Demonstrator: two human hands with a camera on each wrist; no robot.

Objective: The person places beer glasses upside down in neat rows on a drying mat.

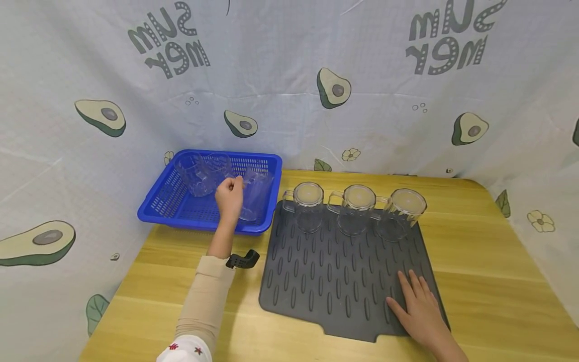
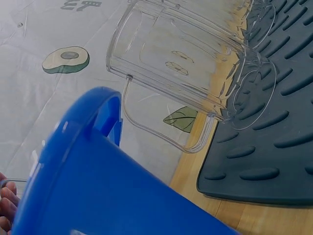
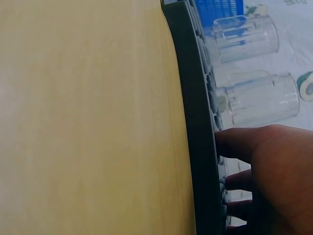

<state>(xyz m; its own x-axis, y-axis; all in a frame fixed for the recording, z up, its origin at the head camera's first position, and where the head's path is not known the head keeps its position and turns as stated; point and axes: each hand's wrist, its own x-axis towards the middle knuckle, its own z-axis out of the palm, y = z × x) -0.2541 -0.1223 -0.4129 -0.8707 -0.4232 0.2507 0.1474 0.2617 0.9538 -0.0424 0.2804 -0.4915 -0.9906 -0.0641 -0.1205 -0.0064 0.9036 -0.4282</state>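
In the head view, my left hand [image 1: 230,197] is over the blue basket [image 1: 154,216], fingers curled on the handle of a clear glass mug [image 1: 257,193]. The left wrist view shows only some fingertips [image 2: 7,205] by that handle; the basket wall hides the rest. Two more glass mugs [image 1: 195,173] lie inside, overlapping each other. My right hand [image 1: 420,314] rests on the dark drying mat [image 1: 316,281] with fingers spread. Three mugs stand upside down along the mat's far edge: left [image 1: 309,208], middle [image 1: 356,208] and right [image 1: 400,213], handles to the left.
A wooden table [image 1: 479,261] carries the basket and mat. A white curtain [image 1: 280,65] with avocado prints hangs behind and at the sides. The basket's right rim stands close to the mat's left edge. A black strap [image 1: 243,259] circles my left wrist.
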